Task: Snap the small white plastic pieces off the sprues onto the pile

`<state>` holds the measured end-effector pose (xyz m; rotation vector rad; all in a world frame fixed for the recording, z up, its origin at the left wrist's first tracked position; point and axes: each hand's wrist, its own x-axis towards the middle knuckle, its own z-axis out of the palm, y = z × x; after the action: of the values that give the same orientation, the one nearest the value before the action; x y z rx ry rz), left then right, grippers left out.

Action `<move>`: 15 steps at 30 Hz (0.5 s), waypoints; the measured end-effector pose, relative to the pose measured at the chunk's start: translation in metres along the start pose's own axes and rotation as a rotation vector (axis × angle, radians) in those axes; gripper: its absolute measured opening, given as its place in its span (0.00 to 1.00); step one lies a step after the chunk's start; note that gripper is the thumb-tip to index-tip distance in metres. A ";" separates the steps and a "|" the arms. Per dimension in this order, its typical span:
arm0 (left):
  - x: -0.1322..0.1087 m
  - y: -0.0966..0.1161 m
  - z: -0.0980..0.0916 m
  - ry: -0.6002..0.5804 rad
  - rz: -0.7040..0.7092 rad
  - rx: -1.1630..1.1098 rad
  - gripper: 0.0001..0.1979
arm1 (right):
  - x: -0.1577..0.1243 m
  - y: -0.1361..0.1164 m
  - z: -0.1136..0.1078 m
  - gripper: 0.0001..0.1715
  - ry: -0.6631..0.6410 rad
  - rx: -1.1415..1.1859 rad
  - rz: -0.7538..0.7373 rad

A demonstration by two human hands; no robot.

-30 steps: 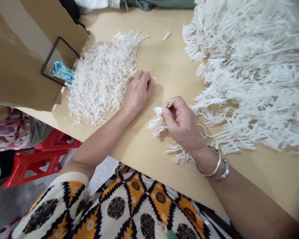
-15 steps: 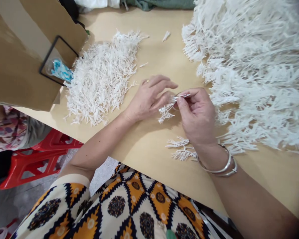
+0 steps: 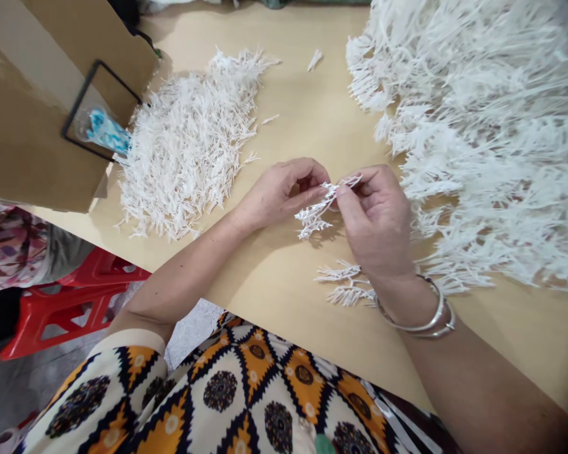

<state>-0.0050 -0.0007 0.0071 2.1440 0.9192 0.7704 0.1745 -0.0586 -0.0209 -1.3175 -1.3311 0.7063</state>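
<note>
The right hand pinches a white sprig between thumb and forefinger. The left hand, its fingers curled, meets it there, thumb and forefinger closed on the sprig's upper end. The sprig's branched ends hang between the hands, above the tan table. Silver bangles circle the right wrist; just beside it, toward the body, lie loose sprigs. A pile of short white pieces lies beyond the left forearm, and a larger white heap spreads right of the right hand. Farther left of the left hand stands a cardboard box.
</note>
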 end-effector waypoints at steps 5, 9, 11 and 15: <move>-0.001 0.001 0.000 0.004 -0.084 -0.027 0.06 | 0.000 0.003 0.000 0.07 0.001 0.002 -0.012; 0.000 0.000 0.002 0.040 -0.094 0.025 0.03 | -0.001 0.004 0.000 0.07 -0.015 -0.030 -0.042; 0.001 -0.001 0.005 0.075 -0.086 0.091 0.03 | -0.001 0.003 0.000 0.07 -0.048 -0.049 -0.050; 0.003 -0.003 0.015 0.101 -0.028 0.214 0.05 | -0.001 0.002 0.000 0.06 -0.097 -0.060 -0.051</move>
<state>0.0064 -0.0024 -0.0038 2.2873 1.1263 0.8041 0.1753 -0.0589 -0.0229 -1.3056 -1.4691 0.7074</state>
